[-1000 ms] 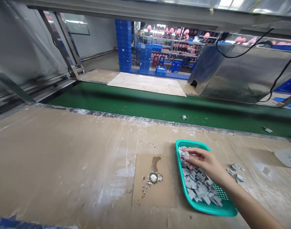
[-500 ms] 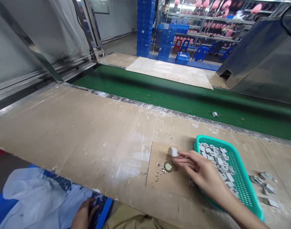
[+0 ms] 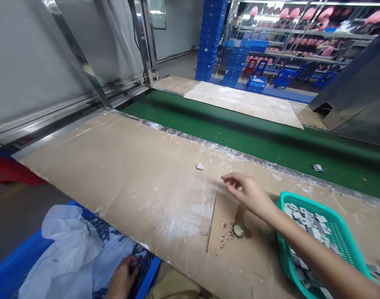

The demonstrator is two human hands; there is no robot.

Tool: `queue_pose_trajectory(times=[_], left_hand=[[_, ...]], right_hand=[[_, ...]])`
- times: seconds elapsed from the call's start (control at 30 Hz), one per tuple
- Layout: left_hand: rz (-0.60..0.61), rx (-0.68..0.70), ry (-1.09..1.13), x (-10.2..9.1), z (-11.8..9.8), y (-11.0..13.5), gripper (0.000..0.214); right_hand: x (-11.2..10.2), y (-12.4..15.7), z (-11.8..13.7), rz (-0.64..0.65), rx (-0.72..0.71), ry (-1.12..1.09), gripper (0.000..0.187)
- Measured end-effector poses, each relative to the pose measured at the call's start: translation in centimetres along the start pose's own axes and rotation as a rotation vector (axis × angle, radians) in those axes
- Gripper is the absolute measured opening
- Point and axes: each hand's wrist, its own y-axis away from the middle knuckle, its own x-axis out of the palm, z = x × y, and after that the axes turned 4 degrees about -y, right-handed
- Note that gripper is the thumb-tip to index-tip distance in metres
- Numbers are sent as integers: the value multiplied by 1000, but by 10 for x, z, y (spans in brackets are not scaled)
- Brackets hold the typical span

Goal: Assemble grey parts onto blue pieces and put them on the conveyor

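My right hand (image 3: 243,191) is above the worktable, its fingers stretched out loosely with nothing between them. Beyond its fingertips is a small white block (image 3: 200,166), apart from the hand; whether it touches the table I cannot tell. Below the hand, a round shallow cap with pale liquid (image 3: 238,230) sits on a cardboard sheet (image 3: 219,245), among wet drops. My left hand (image 3: 124,277) is down in a blue bin (image 3: 149,277) of small dark parts (image 3: 143,259). Its fingers are curled near those parts, and what they pinch is too small to make out.
A green basket (image 3: 348,236) of grey-white blocks (image 3: 308,220) stands under my right forearm. White cloth (image 3: 65,249) lies in the blue bin. Across the table runs a green belt (image 3: 239,128) carrying one block (image 3: 317,167). A red stool (image 3: 15,168) is off the left edge.
My right hand has moved away from me, off the cap, and let go of the white block, which is now farther left. My left hand stays in the bin. The view has turned left.
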Motion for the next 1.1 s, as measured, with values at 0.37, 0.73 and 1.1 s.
queue_pose_trajectory(times=[0.37,0.73,1.1], left_hand=[[-212,-188,422,-7,4,11,53],[-29,-407,1344,-78,-121,67,49],[540,111,1350,-36,-231,66,26]], right_hand=[[60,-103,3,57,-82,-122,16],[-22,28,2,193,358,-673,30],[0,114,-18,-24,-156,107,19]])
